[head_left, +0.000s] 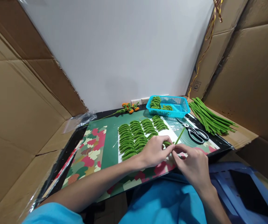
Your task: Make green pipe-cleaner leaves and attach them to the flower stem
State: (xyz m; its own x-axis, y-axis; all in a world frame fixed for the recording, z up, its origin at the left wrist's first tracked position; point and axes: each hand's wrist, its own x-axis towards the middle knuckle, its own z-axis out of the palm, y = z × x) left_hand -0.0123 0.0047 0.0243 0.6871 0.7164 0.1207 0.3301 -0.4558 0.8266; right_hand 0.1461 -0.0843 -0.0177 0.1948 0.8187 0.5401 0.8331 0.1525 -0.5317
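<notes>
My left hand [156,151] and my right hand [191,161] meet fingertip to fingertip over the front of the table. Both pinch a green pipe cleaner [179,137]; one straight end sticks up between them and a bent part shows by my left fingers. Just beyond and left of my hands, curved green fuzzy pieces [127,141] lie in several columns on a white sheet [168,127]. My left hand and wrist hide part of these columns. To the right of the sheet rest scissors with black and white handles [196,133].
A blue plastic basket [179,113] at the back holds more curved green pieces. Long straight green pipe cleaners [210,118] lie in a bundle at the right. Orange fuzzy flowers [131,107] stand near the wall. Cardboard walls [248,77] flank the table; a blue stool [224,183] is at lower right.
</notes>
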